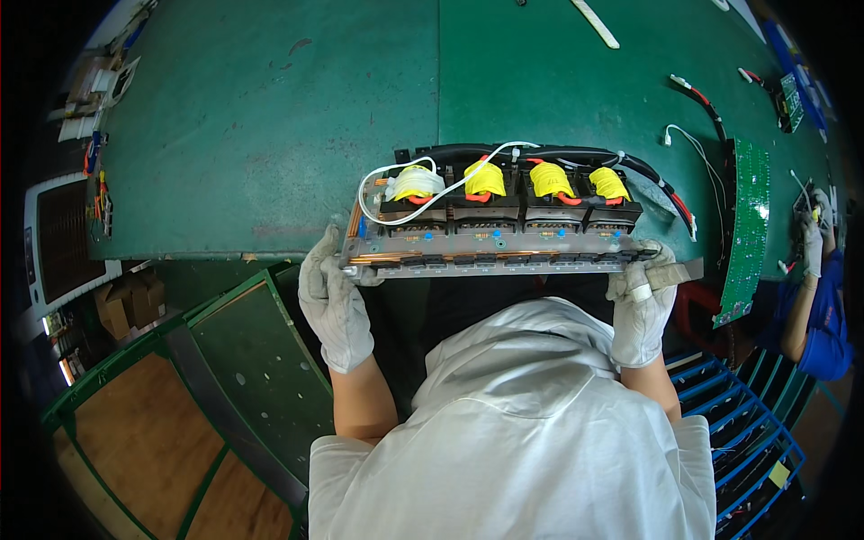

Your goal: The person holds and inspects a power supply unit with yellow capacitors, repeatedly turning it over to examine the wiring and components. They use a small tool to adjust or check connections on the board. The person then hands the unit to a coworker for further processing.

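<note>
A long circuit board (pixel 540 243) lies across the near edge of the green workbench, its front edge toward me. It carries a row of black transformers with yellow tape (pixel 552 180), thick black cables (pixel 468 150) and a looping white wire (pixel 363 193). At the board's left end, my gloved left hand (pixel 331 292) is closed round the corner. My gloved right hand (pixel 643 301) is closed at the right end, fingers against the board. A flat greyish strip (pixel 679 273) sticks out beside that hand; its kind and how it is held are unclear.
A green circuit board (pixel 745 234) with wires hangs over the bench's edge on the right. Beyond it, a co-worker's gloved hand (pixel 812 247) is at work. A blue wire rack (pixel 742 441) stands low right; a green-framed cart (pixel 180 405) stands low left. The green bench (pixel 270 117) stretches ahead.
</note>
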A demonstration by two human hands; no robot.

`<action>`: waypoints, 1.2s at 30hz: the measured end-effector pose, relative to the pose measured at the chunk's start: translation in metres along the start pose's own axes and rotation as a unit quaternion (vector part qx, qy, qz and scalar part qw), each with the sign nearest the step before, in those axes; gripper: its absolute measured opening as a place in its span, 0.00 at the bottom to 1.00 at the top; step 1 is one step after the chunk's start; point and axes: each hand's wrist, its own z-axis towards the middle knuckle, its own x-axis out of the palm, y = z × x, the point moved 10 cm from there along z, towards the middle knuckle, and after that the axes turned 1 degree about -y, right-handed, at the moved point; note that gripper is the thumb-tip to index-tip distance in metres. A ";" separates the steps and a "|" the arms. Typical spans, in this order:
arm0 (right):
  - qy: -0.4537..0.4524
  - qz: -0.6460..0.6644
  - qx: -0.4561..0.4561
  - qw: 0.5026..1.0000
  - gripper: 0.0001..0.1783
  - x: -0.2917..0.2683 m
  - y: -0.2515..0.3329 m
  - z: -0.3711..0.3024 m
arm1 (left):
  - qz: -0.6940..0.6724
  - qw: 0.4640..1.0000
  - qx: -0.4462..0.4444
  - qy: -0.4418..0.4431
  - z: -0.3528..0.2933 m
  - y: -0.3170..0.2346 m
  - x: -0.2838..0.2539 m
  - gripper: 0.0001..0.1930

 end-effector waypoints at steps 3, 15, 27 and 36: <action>0.003 0.002 -0.001 1.000 0.14 0.001 0.001 0.000 | -0.001 1.000 -0.010 0.012 0.001 0.003 -0.001 0.27; 0.020 -0.044 -0.025 0.999 0.13 -0.002 0.003 0.007 | 0.093 0.992 0.081 0.026 0.012 0.008 -0.005 0.36; 0.071 -0.028 -0.054 0.996 0.17 -0.004 0.015 0.020 | 0.115 0.980 0.161 0.018 0.024 -0.010 0.012 0.33; 0.149 -0.107 0.040 0.982 0.15 -0.009 -0.010 0.005 | -0.010 0.951 -0.303 0.057 -0.010 0.055 0.003 0.23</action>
